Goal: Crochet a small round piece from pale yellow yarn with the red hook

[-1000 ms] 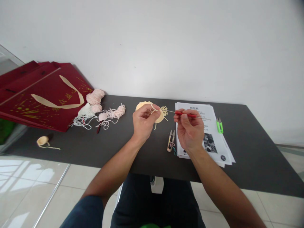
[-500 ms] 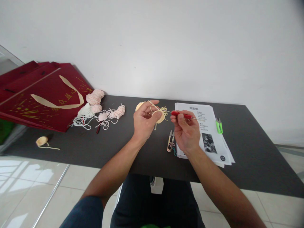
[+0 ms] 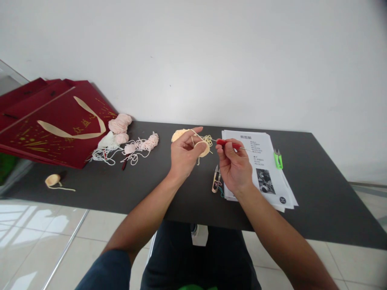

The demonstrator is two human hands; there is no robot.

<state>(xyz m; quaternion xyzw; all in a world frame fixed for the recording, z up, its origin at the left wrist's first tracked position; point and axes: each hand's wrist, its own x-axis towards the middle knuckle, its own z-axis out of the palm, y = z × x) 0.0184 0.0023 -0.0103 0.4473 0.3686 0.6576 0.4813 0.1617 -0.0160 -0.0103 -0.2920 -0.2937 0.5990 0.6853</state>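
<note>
Between thumb and fingers, my left hand (image 3: 185,155) pinches a small round yellow crochet piece (image 3: 204,150), with yellow yarn running over the raised index finger. My right hand (image 3: 237,167) is closed around the red handle of a crochet hook (image 3: 229,144). The hook's thin metal shaft points left to the upper edge of the crochet piece; whether its tip is in a stitch is too small to tell. Behind my left hand lies a yellow yarn ball (image 3: 179,134), partly hidden. Thread snips (image 3: 216,179) lie on the table just below my right hand.
Printed sheets (image 3: 264,161) lie under and beyond my right hand, with green-handled snips (image 3: 278,159) on their right edge. Pink and white yarn (image 3: 119,123) sits at left beside red paper bags (image 3: 60,121). A small cream crochet cup (image 3: 53,180) stands near the table's (image 3: 99,197) front left.
My right hand has shifted slightly left toward my left hand, with the crochet hook in it. My left hand keeps its hold on the yellow piece. The whole view has moved a little.
</note>
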